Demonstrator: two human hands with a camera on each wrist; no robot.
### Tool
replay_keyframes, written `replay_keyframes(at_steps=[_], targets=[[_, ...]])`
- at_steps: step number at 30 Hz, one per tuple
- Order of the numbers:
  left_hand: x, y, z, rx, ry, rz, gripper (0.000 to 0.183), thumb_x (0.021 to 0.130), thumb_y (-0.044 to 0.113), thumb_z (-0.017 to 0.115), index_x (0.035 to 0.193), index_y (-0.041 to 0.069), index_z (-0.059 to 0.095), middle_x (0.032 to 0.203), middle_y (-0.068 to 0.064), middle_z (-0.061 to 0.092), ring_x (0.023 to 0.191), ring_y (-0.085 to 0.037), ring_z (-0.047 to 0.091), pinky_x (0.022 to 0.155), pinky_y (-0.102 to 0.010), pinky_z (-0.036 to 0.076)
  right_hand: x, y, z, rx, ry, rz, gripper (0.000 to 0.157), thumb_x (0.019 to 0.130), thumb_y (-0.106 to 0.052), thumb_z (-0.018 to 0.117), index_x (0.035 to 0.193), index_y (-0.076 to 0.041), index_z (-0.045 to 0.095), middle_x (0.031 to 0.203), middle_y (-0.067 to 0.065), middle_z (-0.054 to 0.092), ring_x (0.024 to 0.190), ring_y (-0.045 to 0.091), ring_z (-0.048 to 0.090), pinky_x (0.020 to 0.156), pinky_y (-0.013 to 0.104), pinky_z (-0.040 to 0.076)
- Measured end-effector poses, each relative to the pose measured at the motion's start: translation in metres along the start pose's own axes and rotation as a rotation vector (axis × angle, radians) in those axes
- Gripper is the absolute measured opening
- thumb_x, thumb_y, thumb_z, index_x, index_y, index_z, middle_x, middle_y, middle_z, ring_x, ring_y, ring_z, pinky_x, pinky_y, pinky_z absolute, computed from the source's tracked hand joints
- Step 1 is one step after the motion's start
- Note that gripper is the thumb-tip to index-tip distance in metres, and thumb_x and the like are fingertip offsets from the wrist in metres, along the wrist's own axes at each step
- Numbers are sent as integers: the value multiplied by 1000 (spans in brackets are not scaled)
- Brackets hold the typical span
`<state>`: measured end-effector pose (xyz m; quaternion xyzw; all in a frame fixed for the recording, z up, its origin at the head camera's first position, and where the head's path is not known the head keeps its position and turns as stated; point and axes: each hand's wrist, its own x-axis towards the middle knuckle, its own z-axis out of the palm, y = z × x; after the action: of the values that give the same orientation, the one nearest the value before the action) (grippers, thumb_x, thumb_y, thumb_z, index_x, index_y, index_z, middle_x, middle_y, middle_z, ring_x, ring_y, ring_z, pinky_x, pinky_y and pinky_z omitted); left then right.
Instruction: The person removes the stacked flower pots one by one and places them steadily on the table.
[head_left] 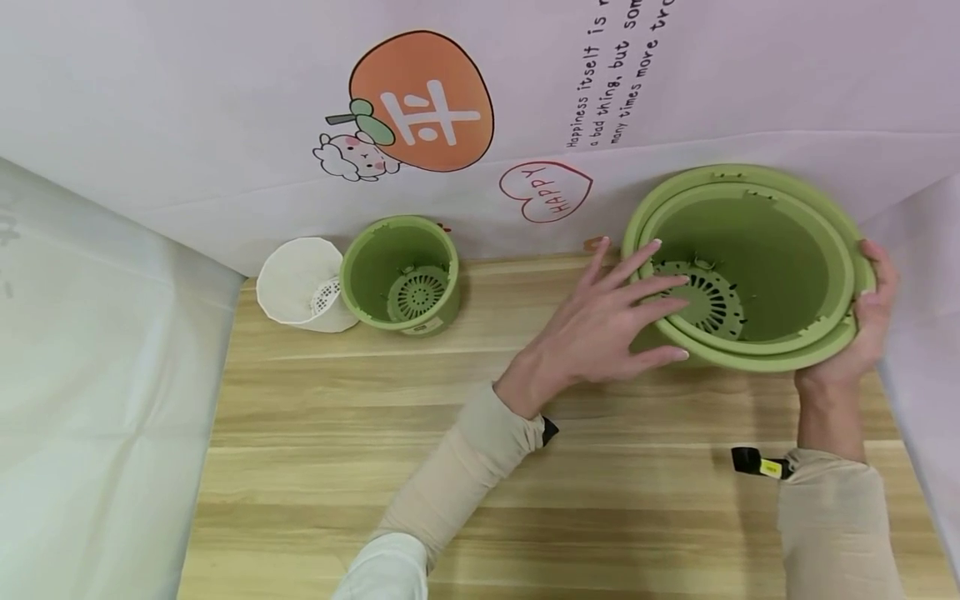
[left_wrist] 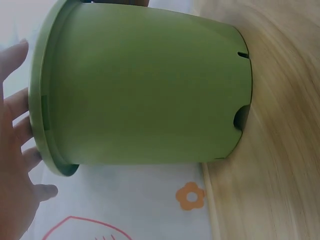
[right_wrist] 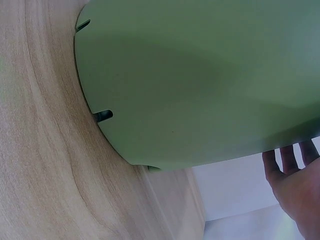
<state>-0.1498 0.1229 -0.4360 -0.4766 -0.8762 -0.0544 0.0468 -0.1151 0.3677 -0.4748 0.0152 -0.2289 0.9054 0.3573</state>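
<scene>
Two large green plastic flowerpots stand at the right in the head view, one nested in the other: the inner flowerpot (head_left: 780, 275) shows a slotted bottom, and the outer flowerpot (head_left: 742, 360) surrounds it. My left hand (head_left: 600, 329) is spread at their left rim, fingers straight and reaching over the edge. At the right side my right hand (head_left: 851, 333) holds the outer pot, its fingers curled up around the rim. The outer pot's wall (left_wrist: 145, 90) fills much of the left wrist view, its notched base on the tabletop. My right palm is mostly hidden below the rim.
A smaller green flowerpot (head_left: 360, 275) with a slotted bottom stands to the left, touching a white pot (head_left: 288, 275) beside it. Both are near the back edge of the wooden table (head_left: 615, 500). A printed white sheet (head_left: 225, 108) rises behind, with plain cloth on both sides.
</scene>
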Motion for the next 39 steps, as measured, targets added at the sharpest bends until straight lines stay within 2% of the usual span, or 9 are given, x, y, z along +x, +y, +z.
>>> replay_keyframes(at_steps=[5,10,22,31,35,39], targets=[[8,2,-1,-17,-54,1,57,98,69,25,138,42,55,151,19,42,152,-20,-6,112,-60,-23,1,-1,2,21,-11,-7,51,84,-2,18,128,18,35,139,40,36,126,53,40,108,61,36],[13,3,0,-28,-67,-3,52,101,63,23,132,42,59,139,22,52,152,-14,9,111,-59,-25,2,0,2,13,-20,-30,52,83,-1,18,127,20,35,138,41,35,127,54,38,109,61,34],[17,6,5,4,-38,30,46,105,54,23,126,40,62,134,21,55,147,-10,23,111,-61,-23,1,-1,0,-9,-54,-36,52,81,-1,19,127,19,35,139,41,34,129,54,36,110,60,34],[16,6,7,27,-12,14,45,103,59,26,124,41,61,139,19,53,142,-9,31,111,-64,-21,1,0,1,26,-27,-17,52,81,-1,18,127,19,34,138,41,35,127,54,39,108,60,36],[15,7,5,28,8,13,43,103,58,28,125,42,61,137,18,54,140,-8,34,112,-64,-20,1,1,1,7,-10,-13,52,81,-1,19,127,19,36,137,40,37,124,52,42,103,58,41],[14,8,5,25,44,18,41,104,56,30,124,42,62,134,18,56,137,-8,36,113,-63,-19,0,1,0,-16,-9,-17,52,82,-1,20,127,18,36,137,39,38,124,51,42,104,57,40]])
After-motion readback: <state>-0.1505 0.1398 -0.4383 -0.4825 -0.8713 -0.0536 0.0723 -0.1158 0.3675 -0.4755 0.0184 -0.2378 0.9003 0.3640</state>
